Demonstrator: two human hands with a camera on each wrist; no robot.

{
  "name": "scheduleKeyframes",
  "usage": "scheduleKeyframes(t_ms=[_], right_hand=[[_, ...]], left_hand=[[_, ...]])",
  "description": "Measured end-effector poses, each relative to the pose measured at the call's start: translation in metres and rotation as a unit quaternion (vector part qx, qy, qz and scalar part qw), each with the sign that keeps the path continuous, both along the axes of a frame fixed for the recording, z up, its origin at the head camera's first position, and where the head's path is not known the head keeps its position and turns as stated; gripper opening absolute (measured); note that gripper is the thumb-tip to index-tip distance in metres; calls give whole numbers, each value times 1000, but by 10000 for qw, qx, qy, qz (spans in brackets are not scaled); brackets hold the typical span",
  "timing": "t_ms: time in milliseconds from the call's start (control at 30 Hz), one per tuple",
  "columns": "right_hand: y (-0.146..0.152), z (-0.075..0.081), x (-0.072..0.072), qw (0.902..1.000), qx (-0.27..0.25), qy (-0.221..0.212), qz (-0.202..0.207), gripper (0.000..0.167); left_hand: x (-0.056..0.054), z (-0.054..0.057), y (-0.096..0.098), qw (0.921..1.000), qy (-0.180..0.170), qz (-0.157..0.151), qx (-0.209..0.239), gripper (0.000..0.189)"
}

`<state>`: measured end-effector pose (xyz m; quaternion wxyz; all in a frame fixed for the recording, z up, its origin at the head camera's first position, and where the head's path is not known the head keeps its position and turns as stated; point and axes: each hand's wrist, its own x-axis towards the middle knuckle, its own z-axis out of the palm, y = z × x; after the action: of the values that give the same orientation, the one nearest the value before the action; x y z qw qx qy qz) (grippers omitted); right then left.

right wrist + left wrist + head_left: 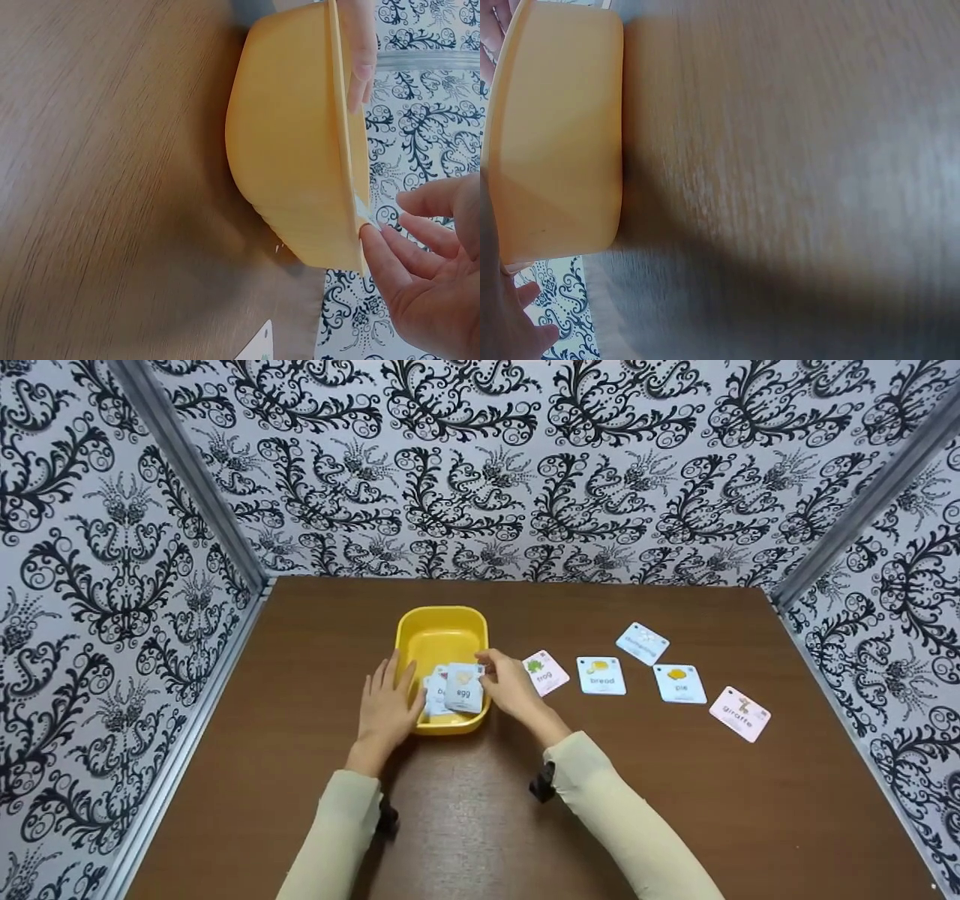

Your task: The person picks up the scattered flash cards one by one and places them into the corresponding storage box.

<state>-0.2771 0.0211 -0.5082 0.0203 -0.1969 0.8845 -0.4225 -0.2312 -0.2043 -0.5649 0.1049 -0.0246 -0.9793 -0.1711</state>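
Tub: the yellow tub (439, 643) stood upright on the bench (450, 825), between the two hands, probably so that both could reach its rim at once
Left: the left hand (386, 709) rested over the tub's left rim, fingers spread and reaching inside, gripping no card; it likely lay there to keep the tub from sliding
Right: the right hand (512, 682) bent over the opposite rim, fingertips at the edge of the egg card (463, 697); in its wrist view the thumb stood apart from the fingers, yet whether any of them pinched the card I could not tell
Egg: it lay face up in the tub's near half, over other cards, with a corner raised by the right rim; the cards below and the tub's wall seemed to prop it
Under egg: a card starting with "b" (437, 701) showed in part, the rest of its word covered
Bench cards: frog (547, 673) lay just beside the right hand, then bread (601, 682), pie (680, 690) and giraffe (740, 714) farther right, a blurred-word card (643, 643) behind; all were face up and spaced out, which presumably left each easy to read and lift
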Motion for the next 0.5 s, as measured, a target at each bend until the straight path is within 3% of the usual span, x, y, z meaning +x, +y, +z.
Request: scheduleKeyframes(t_ms=[300, 500], right_hand=[[7, 3, 4, 9989, 141, -204, 401, 48], [16, 2, 4, 9992, 184, -133, 336, 49]], left_hand=[[0, 1, 0, 10000, -22, -23, 30, 56], [1, -1, -1, 10000, -19, -13, 95, 56]])
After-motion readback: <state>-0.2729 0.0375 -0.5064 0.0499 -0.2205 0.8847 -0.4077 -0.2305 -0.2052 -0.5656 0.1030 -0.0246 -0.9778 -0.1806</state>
